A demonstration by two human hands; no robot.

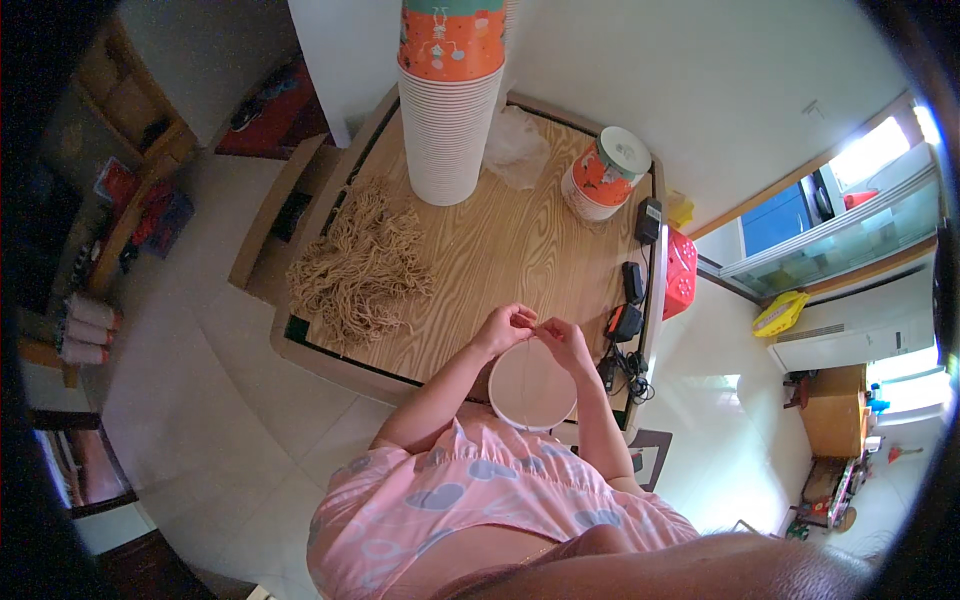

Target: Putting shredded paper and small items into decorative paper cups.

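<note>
Both hands meet above a round white paper tub (532, 388) close to my body at the table's front edge. My left hand (507, 328) is pinched, its fingertips beside those of my right hand (567, 346), which is pinched too. A thin pale string (527, 372) seems to run from the fingertips down across the tub's round face; its ends are too fine to follow. On the left of the wood-grain table (490, 265) lies a loose heap of tan string (365, 265). Behind it a tall stack of nested paper tubs (450, 130) stands upright, orange-printed at the top.
At the back right stands an orange-and-white tub (600, 180) with a pale round top. Crumpled clear plastic (518, 148) lies by the stack. Black adapters (632, 283) and tangled cables (626, 372) line the right edge. A red plastic stool (680, 272) stands beyond it.
</note>
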